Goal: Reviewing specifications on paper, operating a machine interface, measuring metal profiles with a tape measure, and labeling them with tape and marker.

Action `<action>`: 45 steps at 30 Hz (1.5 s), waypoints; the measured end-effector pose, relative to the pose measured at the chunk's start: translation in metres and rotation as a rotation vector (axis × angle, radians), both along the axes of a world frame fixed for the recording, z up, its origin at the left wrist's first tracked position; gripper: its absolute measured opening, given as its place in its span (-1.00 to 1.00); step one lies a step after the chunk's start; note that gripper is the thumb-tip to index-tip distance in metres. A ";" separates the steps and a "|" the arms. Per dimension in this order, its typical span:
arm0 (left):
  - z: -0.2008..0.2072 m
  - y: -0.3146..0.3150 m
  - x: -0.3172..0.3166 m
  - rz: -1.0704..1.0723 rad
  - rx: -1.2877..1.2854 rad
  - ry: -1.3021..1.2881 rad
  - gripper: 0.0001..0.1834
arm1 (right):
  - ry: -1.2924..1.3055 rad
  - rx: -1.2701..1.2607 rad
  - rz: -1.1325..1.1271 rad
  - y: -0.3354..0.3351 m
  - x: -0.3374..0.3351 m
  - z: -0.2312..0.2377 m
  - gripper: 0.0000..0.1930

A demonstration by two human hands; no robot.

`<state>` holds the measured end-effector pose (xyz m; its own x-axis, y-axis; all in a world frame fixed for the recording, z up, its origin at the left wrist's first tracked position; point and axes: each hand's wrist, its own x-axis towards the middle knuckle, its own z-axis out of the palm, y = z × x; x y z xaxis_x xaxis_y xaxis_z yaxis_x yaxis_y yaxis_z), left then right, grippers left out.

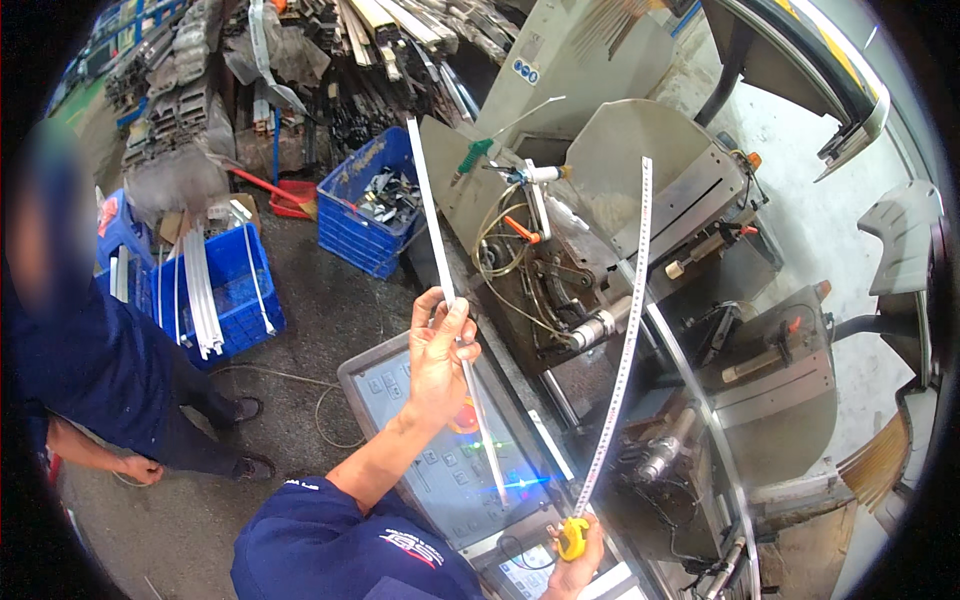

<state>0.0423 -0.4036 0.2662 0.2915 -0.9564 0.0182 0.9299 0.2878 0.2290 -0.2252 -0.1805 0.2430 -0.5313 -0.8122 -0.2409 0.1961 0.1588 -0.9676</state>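
Two grips are closed: the left grip [441, 340] on a slim white bar [436, 228] slanting over the control panel's [468, 500] right edge, the right grip [580, 558] on a tape measure [572, 538]. Its blade [630, 345] diverges upward, right of the bar.

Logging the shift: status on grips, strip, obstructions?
Left grip on strip. Right grip on tape, blade out. Strip angled over panel. Co-worker at left, apparently not in the way.

My shirt [335, 555], dark navy: red-and-white emblem [412, 549] on its front, white lettering [303, 484] along its short left sleeve [310, 510]; my left hand [437, 350] and right hand [588, 562] bare.
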 end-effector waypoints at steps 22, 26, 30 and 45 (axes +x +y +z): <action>-0.002 0.014 0.090 -0.191 -0.195 -0.250 -0.50 | -0.482 -0.387 0.348 -0.109 0.077 0.054 -0.35; 0.013 0.032 0.098 -0.221 -0.171 -0.475 -0.49 | -0.614 -0.531 0.283 -0.153 0.110 0.046 -0.42; 0.018 0.040 0.087 -0.323 -0.061 -0.716 -0.50 | -0.537 -0.566 0.172 -0.196 0.126 0.010 -0.50; -0.076 0.014 0.039 -0.535 -0.087 -1.576 -0.74 | -0.298 -0.357 0.017 -0.104 0.096 -0.055 -0.44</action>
